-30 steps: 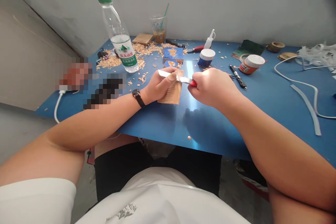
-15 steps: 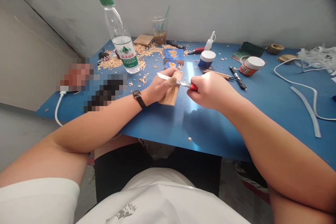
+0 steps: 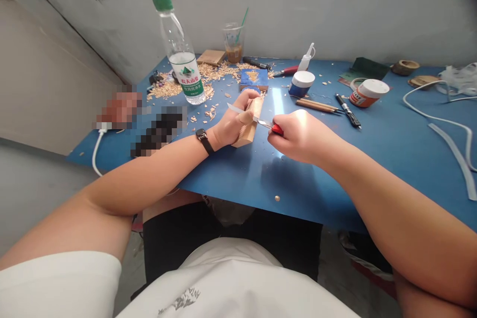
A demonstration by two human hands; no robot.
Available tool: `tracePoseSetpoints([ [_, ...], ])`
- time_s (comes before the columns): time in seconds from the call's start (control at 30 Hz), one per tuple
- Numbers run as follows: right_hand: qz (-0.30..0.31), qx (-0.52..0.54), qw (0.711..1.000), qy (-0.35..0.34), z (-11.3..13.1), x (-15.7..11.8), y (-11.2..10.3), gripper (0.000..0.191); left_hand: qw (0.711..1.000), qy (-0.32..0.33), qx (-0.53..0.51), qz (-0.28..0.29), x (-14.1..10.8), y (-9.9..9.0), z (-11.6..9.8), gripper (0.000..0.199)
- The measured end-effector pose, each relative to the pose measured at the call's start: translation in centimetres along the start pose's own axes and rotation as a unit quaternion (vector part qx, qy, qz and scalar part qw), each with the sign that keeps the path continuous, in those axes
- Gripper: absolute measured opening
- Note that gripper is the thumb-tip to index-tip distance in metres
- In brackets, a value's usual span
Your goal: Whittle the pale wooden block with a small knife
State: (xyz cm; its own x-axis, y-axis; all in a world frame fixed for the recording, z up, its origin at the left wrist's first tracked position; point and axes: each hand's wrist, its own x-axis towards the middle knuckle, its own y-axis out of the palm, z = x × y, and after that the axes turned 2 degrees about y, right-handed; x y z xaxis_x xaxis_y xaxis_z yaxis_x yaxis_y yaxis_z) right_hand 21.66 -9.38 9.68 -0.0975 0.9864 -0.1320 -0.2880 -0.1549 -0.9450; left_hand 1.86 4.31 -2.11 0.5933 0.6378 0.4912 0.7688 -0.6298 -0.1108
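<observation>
Gripping the wooden block (image 3: 247, 136), the curled left hand (image 3: 228, 125) steadies it against the red-handled knife (image 3: 277, 129) clenched in the right hand (image 3: 303, 134).

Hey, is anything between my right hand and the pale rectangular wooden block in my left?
Just the red-handled, silver-bladed knife that your right hand holds: its blade reaches across the wooden block at the thumb of your left hand. Nothing else visible stands between.

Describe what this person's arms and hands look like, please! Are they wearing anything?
The left hand and right hand are both bare, without gloves. A black wristwatch with a dark face circles the left wrist. A white short sleeve shows on the left; no right sleeve is visible.
</observation>
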Motion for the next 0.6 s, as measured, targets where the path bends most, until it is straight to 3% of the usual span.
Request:
tracePoseSetpoints([
  [0.3,-0.026,0.066,0.996,-0.048,-2.7,2.3,2.0,0.035,1.0,-0.022,0.005,-0.009,0.6,0.2,0.3,0.092],
  [0.43,-0.021,0.053,0.998,-0.042,-3.3,3.4,2.2,0.029,0.998,-0.043,0.039,-0.026,1.1,-0.1,0.9,0.081],
  [0.6,-0.048,0.026,0.998,-0.043,-3.3,3.6,2.3,0.025,0.996,-0.044,0.068,-0.04,1.3,-0.1,0.5,0.081],
])
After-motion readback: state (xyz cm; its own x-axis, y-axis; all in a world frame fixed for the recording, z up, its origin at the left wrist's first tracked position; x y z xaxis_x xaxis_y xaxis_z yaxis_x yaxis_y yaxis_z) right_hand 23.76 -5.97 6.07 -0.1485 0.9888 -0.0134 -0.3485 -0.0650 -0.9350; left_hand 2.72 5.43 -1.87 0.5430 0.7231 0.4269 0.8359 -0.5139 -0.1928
